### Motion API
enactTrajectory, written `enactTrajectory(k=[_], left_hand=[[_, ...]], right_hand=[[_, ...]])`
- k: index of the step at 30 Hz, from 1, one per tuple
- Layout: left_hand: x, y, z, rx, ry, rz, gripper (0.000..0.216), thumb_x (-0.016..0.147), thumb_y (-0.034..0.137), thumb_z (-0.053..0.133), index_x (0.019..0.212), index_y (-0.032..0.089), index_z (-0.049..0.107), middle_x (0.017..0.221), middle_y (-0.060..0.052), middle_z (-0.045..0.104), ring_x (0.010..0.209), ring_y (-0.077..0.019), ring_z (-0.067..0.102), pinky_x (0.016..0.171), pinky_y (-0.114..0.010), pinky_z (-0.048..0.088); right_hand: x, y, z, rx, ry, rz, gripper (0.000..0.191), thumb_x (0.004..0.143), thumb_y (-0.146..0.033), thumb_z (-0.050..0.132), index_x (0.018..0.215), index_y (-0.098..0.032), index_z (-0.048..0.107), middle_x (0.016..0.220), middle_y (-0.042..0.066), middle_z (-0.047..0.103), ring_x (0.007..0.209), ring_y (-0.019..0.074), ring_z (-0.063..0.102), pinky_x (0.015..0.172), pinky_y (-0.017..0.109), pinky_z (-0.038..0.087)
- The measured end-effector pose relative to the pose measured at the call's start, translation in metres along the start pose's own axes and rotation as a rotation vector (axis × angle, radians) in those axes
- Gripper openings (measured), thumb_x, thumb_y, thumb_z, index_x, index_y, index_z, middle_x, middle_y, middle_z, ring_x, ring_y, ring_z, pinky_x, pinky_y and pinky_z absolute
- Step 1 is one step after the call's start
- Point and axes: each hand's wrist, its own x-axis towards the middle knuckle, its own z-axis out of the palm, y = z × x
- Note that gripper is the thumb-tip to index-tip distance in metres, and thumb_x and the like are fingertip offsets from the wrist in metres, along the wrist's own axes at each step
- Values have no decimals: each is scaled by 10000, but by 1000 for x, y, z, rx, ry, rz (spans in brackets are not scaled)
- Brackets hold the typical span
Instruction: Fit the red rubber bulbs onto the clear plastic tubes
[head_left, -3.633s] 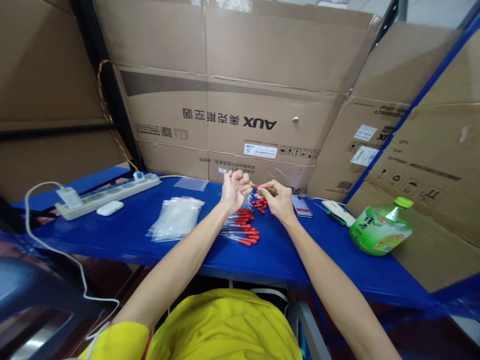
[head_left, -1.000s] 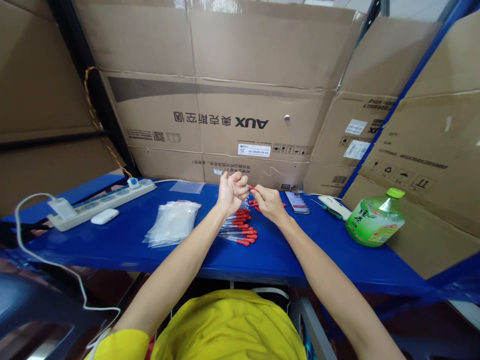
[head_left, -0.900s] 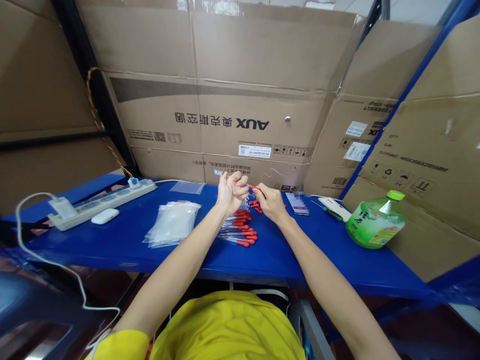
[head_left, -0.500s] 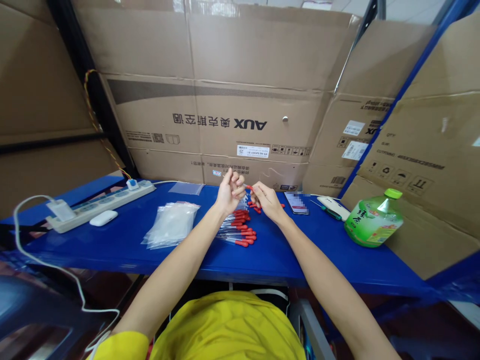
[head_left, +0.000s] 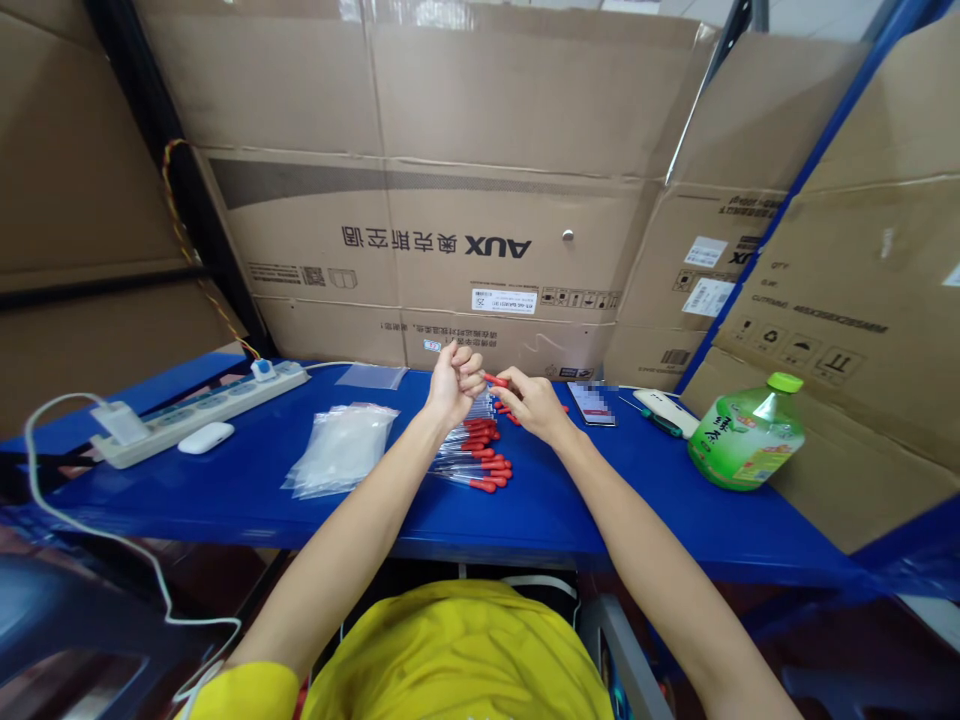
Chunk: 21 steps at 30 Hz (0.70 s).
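Just above the table, my left hand (head_left: 455, 387) is closed in a loose fist around the thin glass end of a dropper, most of it hidden by the fingers. My right hand (head_left: 529, 400) pinches that dropper's red rubber bulb (head_left: 495, 380) between thumb and fingertips, close against the left fist. Below the hands lies a row of droppers (head_left: 480, 462), clear tubes to the left and red bulbs to the right. Several loose red bulbs (head_left: 510, 413) are partly hidden under my right hand.
On the blue table (head_left: 570, 500) lie clear plastic bags (head_left: 341, 450), a power strip (head_left: 210, 410) and a white earbud case (head_left: 206, 438). To the right are a phone (head_left: 592, 403), a screwdriver (head_left: 660, 420) and a green bottle (head_left: 746, 435). Cardboard (head_left: 450, 120) walls the back.
The red bulb now lies against my left fist, more plainly in view between the hands. My left fingers have curled tighter, and my right hand has shifted slightly.
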Motion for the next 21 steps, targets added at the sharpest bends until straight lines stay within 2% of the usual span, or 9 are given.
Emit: enactTrajectory(k=[7, 17, 21], left_hand=[[-1, -2, 4, 16, 64, -28, 417, 1016, 290, 456, 680, 215, 221, 541, 87, 251, 329, -50, 184, 362, -206, 116], [-2, -7, 3, 57, 36, -20, 394, 1025, 280, 394, 677, 216, 220, 547, 78, 272, 332, -55, 176, 361, -205, 141], [-2, -8, 2, 35, 14, -34, 389, 1008, 274, 436, 685, 217, 226, 563, 79, 281, 340, -53, 176, 363, -199, 148]], right_hand=[[-1, 1, 1, -233, -1, -57, 317, 1085, -427, 415, 952, -229, 623, 700, 23, 669, 596, 176, 614, 605, 261, 313], [-3, 1, 2, -217, 26, -103, 371, 1097, -433, 381, 901, -222, 614, 672, 27, 624, 586, 174, 589, 608, 275, 302], [-3, 0, 1, -209, 34, -105, 370, 1099, -428, 374, 899, -223, 607, 664, 23, 620, 584, 170, 585, 611, 276, 306]])
